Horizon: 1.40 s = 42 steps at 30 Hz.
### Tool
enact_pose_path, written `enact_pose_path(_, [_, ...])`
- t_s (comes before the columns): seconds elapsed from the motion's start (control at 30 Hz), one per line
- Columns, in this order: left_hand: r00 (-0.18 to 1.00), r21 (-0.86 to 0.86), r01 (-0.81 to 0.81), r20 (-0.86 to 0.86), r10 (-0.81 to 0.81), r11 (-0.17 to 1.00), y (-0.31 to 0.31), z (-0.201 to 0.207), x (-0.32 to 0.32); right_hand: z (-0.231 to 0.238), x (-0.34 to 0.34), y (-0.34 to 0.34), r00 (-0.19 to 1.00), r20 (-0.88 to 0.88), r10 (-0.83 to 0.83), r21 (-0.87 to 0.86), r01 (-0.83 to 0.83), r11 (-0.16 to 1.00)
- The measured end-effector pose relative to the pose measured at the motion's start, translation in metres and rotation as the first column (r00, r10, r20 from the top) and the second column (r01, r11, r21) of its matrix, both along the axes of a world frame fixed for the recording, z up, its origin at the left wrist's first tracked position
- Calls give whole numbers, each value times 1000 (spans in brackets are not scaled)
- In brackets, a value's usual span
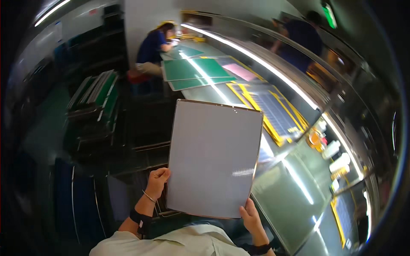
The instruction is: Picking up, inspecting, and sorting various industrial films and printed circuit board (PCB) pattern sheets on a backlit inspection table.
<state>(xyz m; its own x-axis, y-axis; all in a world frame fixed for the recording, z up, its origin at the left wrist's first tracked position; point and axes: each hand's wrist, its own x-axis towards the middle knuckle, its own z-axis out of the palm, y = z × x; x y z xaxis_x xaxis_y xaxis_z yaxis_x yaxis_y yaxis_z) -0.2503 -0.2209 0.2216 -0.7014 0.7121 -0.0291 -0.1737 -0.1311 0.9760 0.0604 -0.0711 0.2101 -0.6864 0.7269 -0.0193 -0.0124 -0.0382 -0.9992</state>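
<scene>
A large flat grey panel (213, 158) with a thin copper-coloured edge is held up in front of my body, clear of the bench. My left hand (158, 182) grips its left edge near the lower corner, with the fingers hidden behind it. At the lower right corner, my right hand (251, 213) pinches the panel with the thumb on the front face. A small pale patch shows low on the panel's right side, and a few specks mark its top edge. Black bands wrap both wrists.
To the right runs a glossy bench (294, 200) under a long lamp. Yellow-framed sheets (277, 109), green panels (196, 70) and bottles (331, 149) lie along it. A rack of panels (95, 91) stands left. One person (151, 49) sits at the far end; another (303, 40) stands beyond the bench.
</scene>
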Motion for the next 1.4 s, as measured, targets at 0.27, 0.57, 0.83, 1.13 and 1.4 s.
enact_pose_path(0.27, [932,-26,354,-66,-355,935,136,-17,66,63,134,22,925,201,-324,-116,350,929])
enact_pose_path(0.57, [213,-374,738,-662,-719,562,316,56,129,29,189,2,954,-79,-288,-489,214,845])
enact_pose_path(0.83, [229,43,460,-971,-71,887,312,54,121,-31,133,-55,696,-77,-714,-742,437,507])
enact_pose_path(1.13, [869,-629,101,-322,-377,771,201,-67,-5,-44,113,-49,633,6,-774,-774,493,397])
enact_pose_path(1.4, [867,-366,495,154,-473,788,191,-63,28,78,191,-69,856,472,-211,-437,435,787])
